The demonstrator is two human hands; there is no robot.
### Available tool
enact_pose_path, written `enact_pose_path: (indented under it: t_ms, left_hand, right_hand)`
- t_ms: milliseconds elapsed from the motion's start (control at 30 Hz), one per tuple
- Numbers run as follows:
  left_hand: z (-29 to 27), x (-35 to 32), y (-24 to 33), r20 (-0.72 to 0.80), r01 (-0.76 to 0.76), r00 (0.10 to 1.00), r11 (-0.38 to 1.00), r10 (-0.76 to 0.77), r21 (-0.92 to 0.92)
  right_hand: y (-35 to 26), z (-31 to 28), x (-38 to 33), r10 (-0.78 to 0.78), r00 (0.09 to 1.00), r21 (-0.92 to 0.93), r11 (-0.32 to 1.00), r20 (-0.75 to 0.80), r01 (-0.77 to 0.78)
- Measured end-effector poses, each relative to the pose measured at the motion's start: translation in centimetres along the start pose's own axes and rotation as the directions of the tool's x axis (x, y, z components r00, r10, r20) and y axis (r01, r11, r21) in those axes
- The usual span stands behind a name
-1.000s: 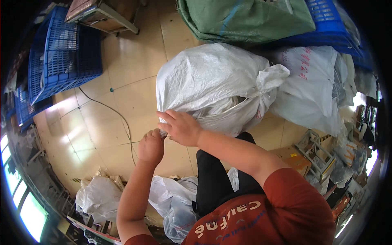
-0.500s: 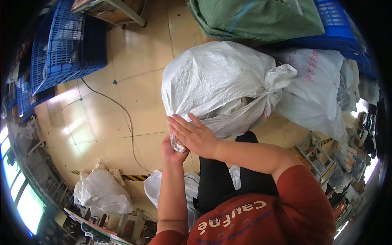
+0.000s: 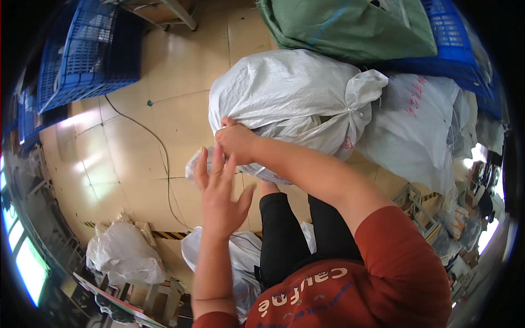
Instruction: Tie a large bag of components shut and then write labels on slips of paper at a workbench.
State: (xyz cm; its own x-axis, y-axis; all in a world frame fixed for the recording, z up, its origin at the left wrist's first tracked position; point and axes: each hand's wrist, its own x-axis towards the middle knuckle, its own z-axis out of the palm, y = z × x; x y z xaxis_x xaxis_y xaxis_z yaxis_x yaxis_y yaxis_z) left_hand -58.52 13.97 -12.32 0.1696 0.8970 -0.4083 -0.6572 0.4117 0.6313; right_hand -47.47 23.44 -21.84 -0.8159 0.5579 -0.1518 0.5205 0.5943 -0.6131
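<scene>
A bulging white woven sack [image 3: 290, 85] lies on the floor in front of me, its right end tied in a knot [image 3: 365, 93]. At its near left corner my right hand [image 3: 238, 143] is closed round the bunched fabric. Beyond the fist a loose, crumpled tail [image 3: 192, 163] of the white material sticks out to the left. My left hand [image 3: 221, 199] is just below it, its fingers spread and holding nothing. Whether the left fingertips touch the tail cannot be made out.
Right of the sack leans another white sack [image 3: 407, 123]. Behind stands a green sack [image 3: 350, 30] beside a blue crate [image 3: 451, 35]. More blue crates [image 3: 90, 60] stand at far left, and a cable [image 3: 158, 139] crosses the tiles. White bags [image 3: 128, 254] lie at lower left.
My hands were together on the sack's corner. My right hand has moved up and now grips the fabric, while my left hand has let go and opened. The sack has shifted slightly left.
</scene>
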Motion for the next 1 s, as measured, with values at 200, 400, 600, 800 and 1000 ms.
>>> enact_pose_path:
  t_ms: [200, 400, 600, 800, 1000]
  left_hand:
    - [-4.5, 0.9, 1.2, -0.099, 0.129, 0.974, 0.137, -0.203, 0.982]
    - [-4.0, 0.2, -2.7, -0.221, 0.277, 0.960, 0.479, -0.172, 0.833]
    - [0.7, -1.1, -7.9, -0.321, 0.024, 0.947, 0.992, 0.019, 0.127]
    - [-4.4, -2.2, -13.6, 0.057, -0.072, 0.990, 0.119, 0.126, 0.990]
    - [-11.6, -0.9, -7.2, -0.195, 0.203, 0.978, 0.586, -0.077, 0.785]
  right_hand:
    - [-2.0, -1.1, -0.4, 0.064, 0.991, -0.067, 0.996, 0.121, -0.056]
    - [-1.7, 1.5, -2.4, -0.229, 0.898, -0.293, 0.949, -0.377, 0.119]
    - [0.9, -0.6, -0.4, -0.163, 0.966, -0.277, 0.936, 0.203, 0.216]
    - [-0.7, -1.4, 0.6, -0.030, 0.936, -0.102, 0.992, 0.351, 0.070]
    - [-0.7, -2.1, -1.4, -0.017, 0.959, -0.061, 0.997, 0.284, 0.036]
